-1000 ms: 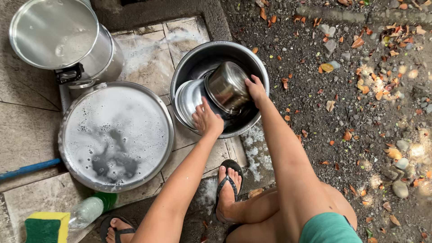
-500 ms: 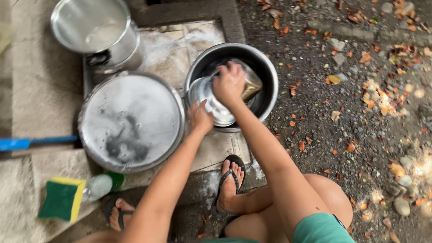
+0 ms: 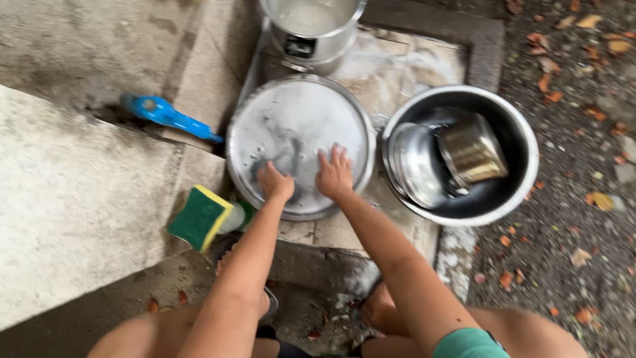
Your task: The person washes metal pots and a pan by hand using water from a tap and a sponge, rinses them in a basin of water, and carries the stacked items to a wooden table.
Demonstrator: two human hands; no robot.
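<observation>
Your biggest piece, the round soapy basin (image 3: 301, 126), sits on the wet concrete slab (image 3: 397, 66), straight ahead of your knees. Just right of it stands the dark metal bowl (image 3: 510, 192), with a shiny pot (image 3: 472, 152) tipped on its side and a lid (image 3: 414, 162) leaning inside. Above the basin is a tall steel pot (image 3: 311, 26). A blue handle (image 3: 169, 116) lies to the left, and a green-and-yellow sponge (image 3: 199, 217) rests near your left forearm. Both your hands are in the basin's suds: the left hand (image 3: 275, 182) looks loosely curled at the near rim, the right hand (image 3: 334, 174) lies flat with fingers spread, gripping nothing.
</observation>
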